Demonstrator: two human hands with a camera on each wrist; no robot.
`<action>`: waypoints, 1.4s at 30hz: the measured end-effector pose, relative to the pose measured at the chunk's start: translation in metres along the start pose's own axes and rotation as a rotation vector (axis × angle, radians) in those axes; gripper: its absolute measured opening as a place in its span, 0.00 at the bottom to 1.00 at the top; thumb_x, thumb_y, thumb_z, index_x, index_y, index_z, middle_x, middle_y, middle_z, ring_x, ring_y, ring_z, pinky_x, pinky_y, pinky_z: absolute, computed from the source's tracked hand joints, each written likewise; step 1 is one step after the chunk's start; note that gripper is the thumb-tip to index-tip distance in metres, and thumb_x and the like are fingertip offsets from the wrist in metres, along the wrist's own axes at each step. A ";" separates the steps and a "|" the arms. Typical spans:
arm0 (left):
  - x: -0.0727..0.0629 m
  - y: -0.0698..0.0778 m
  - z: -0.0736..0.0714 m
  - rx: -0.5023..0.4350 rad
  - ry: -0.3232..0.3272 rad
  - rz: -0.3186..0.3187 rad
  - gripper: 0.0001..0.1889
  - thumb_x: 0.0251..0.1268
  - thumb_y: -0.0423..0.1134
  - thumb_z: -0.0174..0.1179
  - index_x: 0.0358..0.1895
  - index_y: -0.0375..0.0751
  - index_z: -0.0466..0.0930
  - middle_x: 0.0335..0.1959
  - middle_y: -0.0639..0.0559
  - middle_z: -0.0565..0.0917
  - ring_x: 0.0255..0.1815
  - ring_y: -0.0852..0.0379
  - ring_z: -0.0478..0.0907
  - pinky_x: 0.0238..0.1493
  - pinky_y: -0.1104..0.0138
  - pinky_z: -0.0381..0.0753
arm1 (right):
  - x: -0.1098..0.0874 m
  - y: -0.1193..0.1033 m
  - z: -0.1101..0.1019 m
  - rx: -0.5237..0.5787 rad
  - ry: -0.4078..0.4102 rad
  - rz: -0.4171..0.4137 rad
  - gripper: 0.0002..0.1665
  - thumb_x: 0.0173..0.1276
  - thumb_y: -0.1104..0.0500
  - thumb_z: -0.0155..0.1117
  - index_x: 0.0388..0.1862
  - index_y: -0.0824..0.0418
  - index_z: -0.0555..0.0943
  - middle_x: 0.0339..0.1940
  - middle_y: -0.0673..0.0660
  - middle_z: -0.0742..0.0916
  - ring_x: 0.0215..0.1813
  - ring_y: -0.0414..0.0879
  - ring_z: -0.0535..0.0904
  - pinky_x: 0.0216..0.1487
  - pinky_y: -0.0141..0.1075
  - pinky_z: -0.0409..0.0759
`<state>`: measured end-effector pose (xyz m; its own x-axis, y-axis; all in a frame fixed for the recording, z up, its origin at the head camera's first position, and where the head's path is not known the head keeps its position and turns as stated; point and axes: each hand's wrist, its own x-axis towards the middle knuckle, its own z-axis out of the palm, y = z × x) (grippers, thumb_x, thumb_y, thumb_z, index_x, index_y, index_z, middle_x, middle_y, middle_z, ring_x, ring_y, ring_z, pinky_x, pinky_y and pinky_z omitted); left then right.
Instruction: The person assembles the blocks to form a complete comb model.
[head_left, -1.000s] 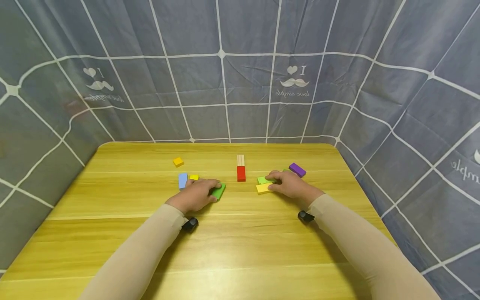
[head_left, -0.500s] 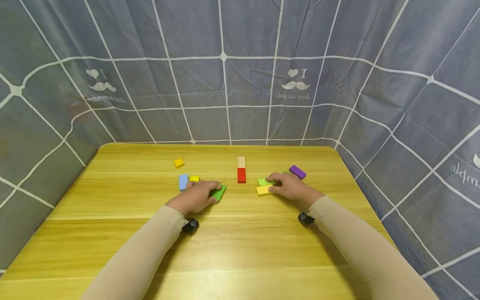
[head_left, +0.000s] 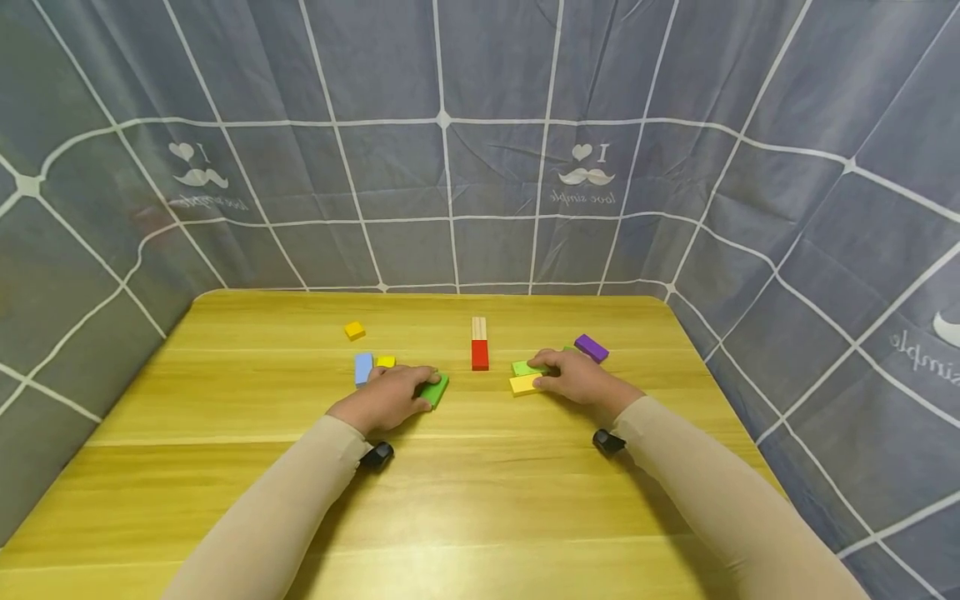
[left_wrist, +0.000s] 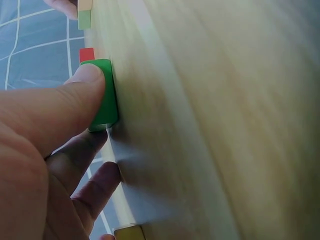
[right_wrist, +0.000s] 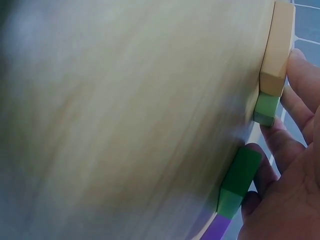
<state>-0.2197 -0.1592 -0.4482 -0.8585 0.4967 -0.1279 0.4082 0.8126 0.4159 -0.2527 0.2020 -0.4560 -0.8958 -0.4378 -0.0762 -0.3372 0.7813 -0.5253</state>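
Observation:
Thumb and forefinger of my left hand (head_left: 381,400) pinch a flat green block (head_left: 436,392) on the table. Its wide face and the thumb on it show in the left wrist view. A blue block (head_left: 363,368) and a small yellow block (head_left: 386,361) lie just beyond that hand. My right hand (head_left: 585,382) grips two blocks lying side by side, a yellow block (head_left: 523,385) and a light green block (head_left: 523,367). The thumb is on the yellow one, the fingers at the light green one. Near its other fingers is a darker green block (right_wrist: 241,172), mostly hidden in the head view.
Between the hands, a red block (head_left: 480,356) lies end to end with bare-wood pieces (head_left: 479,328). An orange-yellow block (head_left: 355,331) sits back left, a purple block (head_left: 592,347) back right. A grey checked curtain (head_left: 495,167) surrounds the wooden table (head_left: 480,492).

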 end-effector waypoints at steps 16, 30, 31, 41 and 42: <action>-0.002 -0.003 -0.003 0.019 -0.012 0.015 0.26 0.79 0.45 0.62 0.76 0.52 0.72 0.76 0.46 0.76 0.76 0.41 0.71 0.69 0.41 0.61 | 0.002 -0.002 0.001 -0.011 -0.008 0.017 0.27 0.78 0.52 0.67 0.72 0.57 0.80 0.74 0.60 0.81 0.76 0.60 0.75 0.76 0.55 0.73; 0.001 -0.004 -0.003 0.031 0.001 0.029 0.27 0.77 0.45 0.63 0.75 0.51 0.73 0.76 0.46 0.77 0.77 0.40 0.71 0.73 0.39 0.58 | 0.001 -0.002 -0.001 0.003 -0.004 0.038 0.27 0.77 0.51 0.67 0.72 0.57 0.81 0.75 0.61 0.80 0.76 0.61 0.74 0.76 0.56 0.72; 0.001 -0.004 -0.003 0.031 0.004 0.030 0.27 0.77 0.45 0.63 0.75 0.51 0.73 0.76 0.46 0.77 0.77 0.40 0.71 0.73 0.39 0.58 | 0.001 -0.002 -0.001 0.002 -0.003 0.038 0.27 0.77 0.51 0.67 0.72 0.57 0.81 0.74 0.61 0.81 0.76 0.61 0.74 0.76 0.56 0.72; 0.001 -0.004 -0.001 0.036 0.036 0.058 0.25 0.74 0.45 0.66 0.72 0.50 0.76 0.70 0.49 0.82 0.72 0.43 0.76 0.72 0.41 0.59 | 0.000 -0.002 0.000 -0.003 -0.004 0.032 0.27 0.77 0.51 0.67 0.71 0.57 0.81 0.73 0.60 0.82 0.75 0.60 0.76 0.75 0.55 0.73; 0.001 -0.004 -0.001 0.039 0.039 0.060 0.25 0.74 0.45 0.66 0.71 0.50 0.76 0.70 0.49 0.82 0.72 0.43 0.76 0.72 0.41 0.59 | 0.000 -0.001 0.000 -0.004 -0.005 0.030 0.27 0.77 0.51 0.67 0.71 0.57 0.81 0.73 0.60 0.82 0.75 0.60 0.76 0.75 0.55 0.74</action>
<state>-0.2226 -0.1626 -0.4489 -0.8433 0.5330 -0.0682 0.4702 0.7934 0.3866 -0.2524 0.2009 -0.4551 -0.9042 -0.4162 -0.0962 -0.3110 0.7958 -0.5195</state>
